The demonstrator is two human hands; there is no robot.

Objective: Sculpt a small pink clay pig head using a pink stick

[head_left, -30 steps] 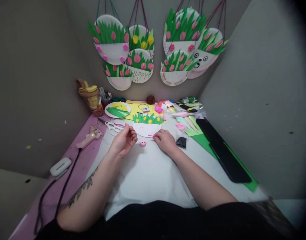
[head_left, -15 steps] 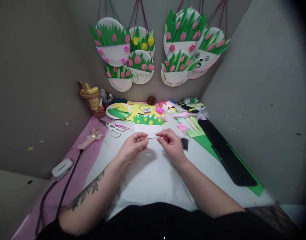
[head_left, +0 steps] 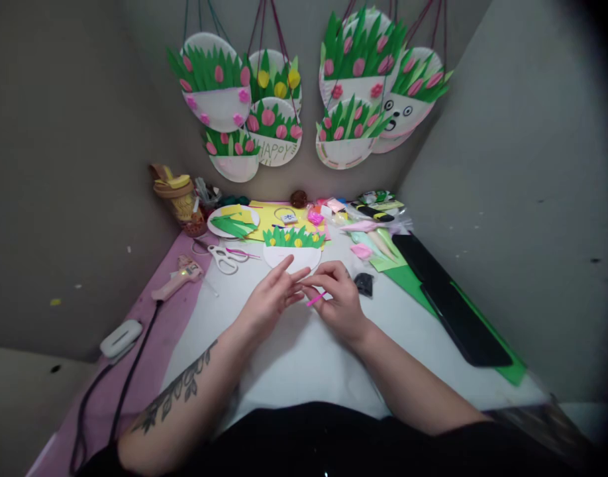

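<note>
My right hand [head_left: 338,298] is closed, with a thin magenta stick [head_left: 316,299] poking out from under its curled fingers. Its fingertips meet near the fingers of my left hand [head_left: 274,298], which is open with fingers spread. Anything tiny between the fingertips is too small to make out. Just beyond both hands lies a white half paper plate [head_left: 290,256], trimmed with green paper grass [head_left: 279,237] and small yellow flowers. My fingers cover part of its lower edge.
White-handled scissors [head_left: 225,258] and a pink glue gun [head_left: 177,278] lie to the left. A small black packet [head_left: 364,285] sits right of my hand. A long black device [head_left: 453,305] rests on green paper [head_left: 408,286]. Finished plate baskets [head_left: 217,106] hang on the back wall.
My left hand has gone from a pinch to spread fingers. My right hand has moved slightly down and toward it, and the magenta stick now shows more. The view has shifted a little.
</note>
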